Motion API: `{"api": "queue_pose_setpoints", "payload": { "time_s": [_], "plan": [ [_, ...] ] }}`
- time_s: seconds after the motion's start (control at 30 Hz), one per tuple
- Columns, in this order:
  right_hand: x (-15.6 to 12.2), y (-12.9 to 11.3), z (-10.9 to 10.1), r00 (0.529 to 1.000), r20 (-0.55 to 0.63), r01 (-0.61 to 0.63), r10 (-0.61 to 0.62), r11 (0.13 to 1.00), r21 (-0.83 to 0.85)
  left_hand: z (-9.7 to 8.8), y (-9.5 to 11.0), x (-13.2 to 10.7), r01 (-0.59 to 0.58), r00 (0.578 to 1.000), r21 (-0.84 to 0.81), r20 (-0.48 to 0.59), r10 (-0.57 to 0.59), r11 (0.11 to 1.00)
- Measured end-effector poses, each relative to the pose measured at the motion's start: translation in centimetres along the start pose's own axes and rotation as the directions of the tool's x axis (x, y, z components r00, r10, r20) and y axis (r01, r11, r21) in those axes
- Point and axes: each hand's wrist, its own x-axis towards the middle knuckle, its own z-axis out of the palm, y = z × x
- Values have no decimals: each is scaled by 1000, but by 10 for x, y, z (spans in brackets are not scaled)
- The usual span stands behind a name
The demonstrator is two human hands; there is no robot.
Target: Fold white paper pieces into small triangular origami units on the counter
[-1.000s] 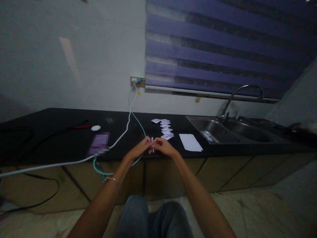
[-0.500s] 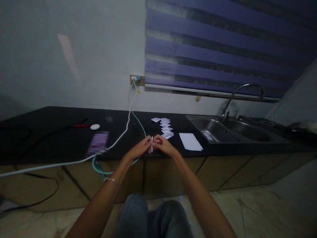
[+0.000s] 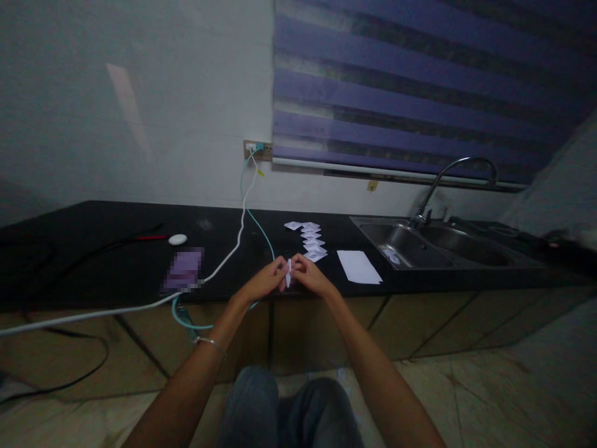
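Note:
Between my two hands is a small folded piece of white paper (image 3: 288,274), narrow and pointed at its ends, above the counter's front edge. The fingers of my left hand (image 3: 272,275) pinch it from the left, and my right hand (image 3: 306,274) grips its other side. Part of the paper is hidden behind my fingers. Just beyond my hands, several folded white paper boats (image 3: 311,236) lie in an overlapping row on the black counter. To the right of my right hand rests a stack of plain white paper sheets (image 3: 359,267).
A double steel sink (image 3: 448,264) with a curved faucet (image 3: 436,180) is at the right. White and teal cables (image 3: 241,224) run from the wall socket (image 3: 258,150) across the black counter (image 3: 116,249). A white oval object (image 3: 178,239) and a blurred purple item (image 3: 185,269) lie on the left.
The folded paper between my fingers has turned slightly and now shows a wider, pointed shape. My hands have barely shifted, and both keep hold of it.

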Motion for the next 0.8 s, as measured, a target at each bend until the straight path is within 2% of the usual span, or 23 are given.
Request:
{"api": "queue_pose_setpoints", "payload": {
  "time_s": [0.07, 0.13, 0.23, 0.33, 0.43, 0.53, 0.63, 0.8],
  "plan": [
    [0, 3, 3, 995, -90, 45, -53, 995, -94, 3, -7, 4, 32, 994, 167, -107, -14, 985],
    [0, 5, 7, 978, -172, 77, -116, 973, -220, 6, -10, 8, 101, 971, 326, -237, -23, 940],
    [-2, 2, 10, 951, -240, 99, -195, 927, -362, 9, -9, 12, 226, 935, 440, -349, -67, 869],
    [-4, -1, 12, 947, -235, 110, -220, 907, -408, 9, -7, 13, 259, 942, 507, -321, -99, 822],
    [-4, -2, 13, 950, -219, 102, -224, 882, -459, 9, -7, 10, 211, 965, 568, -252, -77, 795],
    [-3, -2, 15, 961, -193, 79, -198, 864, -497, 9, -9, 6, 133, 977, 566, -214, -10, 813],
    [-5, -5, 16, 957, -179, 102, -228, 843, -528, 9, -12, 4, 81, 974, 496, -225, 38, 865],
    [-9, -8, 14, 895, -289, 125, -340, 813, -568, 9, -14, 9, 114, 939, 314, -345, 2, 942]
  ]
}}
